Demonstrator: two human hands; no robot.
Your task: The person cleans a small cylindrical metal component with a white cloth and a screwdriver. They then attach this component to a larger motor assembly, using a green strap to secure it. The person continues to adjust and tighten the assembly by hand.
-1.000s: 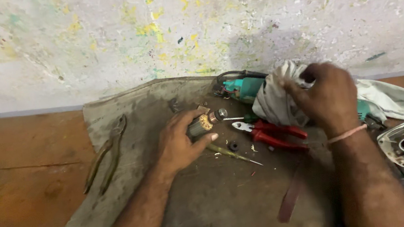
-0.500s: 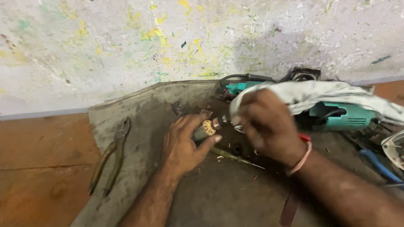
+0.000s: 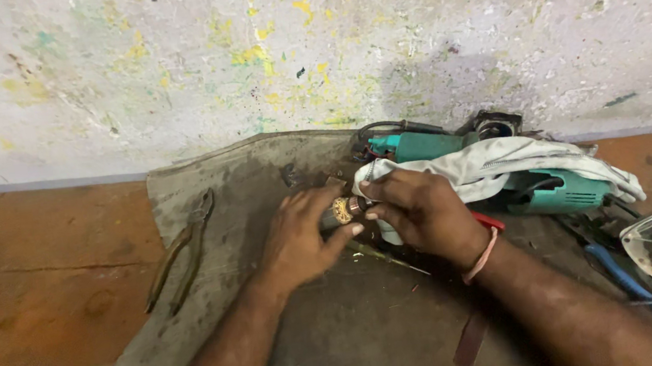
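Head view: our left hand [image 3: 299, 238] and right hand [image 3: 418, 214] both pinch small rotor [image 3: 342, 209] over grey cloth [image 3: 341, 327], beside teal grinder [image 3: 552, 187]; rotor looks stiff, heavy for size, copper end fragile, we judge steel body safest hold

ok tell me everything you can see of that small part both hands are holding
The small motor part is a short cylinder with a copper-coloured ribbed band and a dark metal end. It lies roughly level above the grey cloth, gripped by the left hand and pinched by the right hand. Fingers hide the rest.
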